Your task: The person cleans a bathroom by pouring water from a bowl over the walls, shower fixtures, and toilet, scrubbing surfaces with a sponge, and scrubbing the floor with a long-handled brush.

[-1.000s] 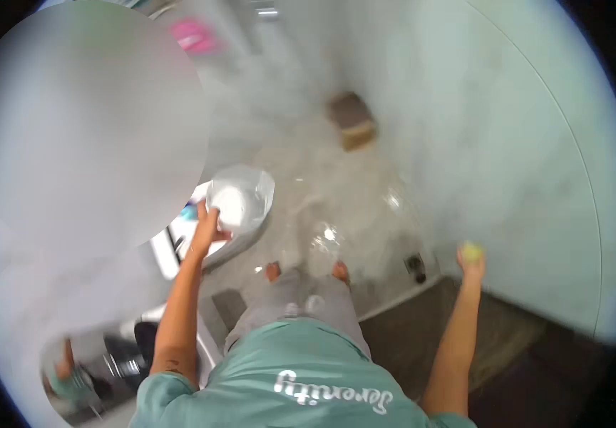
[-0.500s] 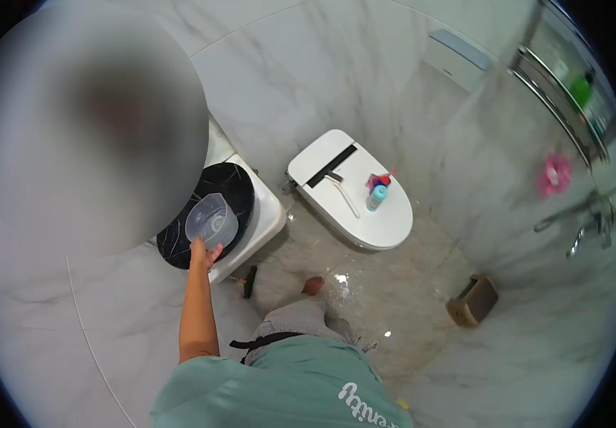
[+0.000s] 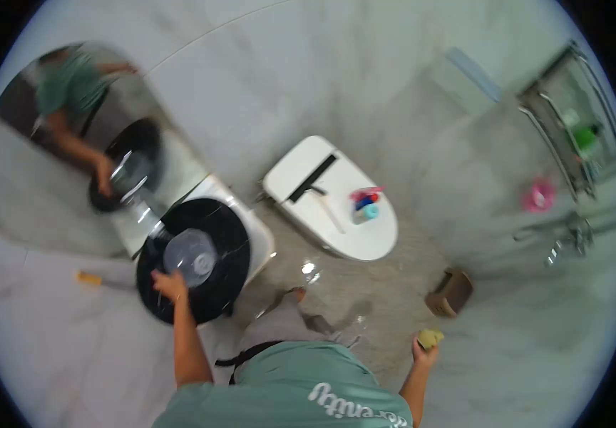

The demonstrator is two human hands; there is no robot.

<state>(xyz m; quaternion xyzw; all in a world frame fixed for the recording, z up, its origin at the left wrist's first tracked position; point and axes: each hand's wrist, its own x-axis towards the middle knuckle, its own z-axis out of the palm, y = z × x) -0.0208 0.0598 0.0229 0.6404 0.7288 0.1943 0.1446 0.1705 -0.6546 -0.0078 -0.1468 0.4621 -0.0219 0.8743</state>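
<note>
A clear plastic tub [image 3: 190, 257] is over the round black marbled basin [image 3: 228, 246], near the chrome tap [image 3: 152, 225]. My left hand [image 3: 170, 285] grips the tub by its near rim. On the right, low over the floor, my right hand [image 3: 424, 351] is closed on a yellow-green sponge [image 3: 430, 338]. The mirror [image 3: 30, 200] at the left reflects the arm, the tub and the basin.
A closed white toilet [image 3: 376, 239] carries a squeegee [image 3: 328, 207], a light-blue-capped bottle [image 3: 370, 212] and small red and pink items. A brown stool [image 3: 452, 292] stands on the floor. Right wall: pink puff [image 3: 540, 195], shower mixer [image 3: 572, 239], rack [image 3: 557, 121]. A yellow-handled tool [image 3: 90, 278] lies left.
The view has swung from the floor to the basin and toilet. My left hand has brought the tub over the basin beside the tap. My right hand with the sponge is back in view.
</note>
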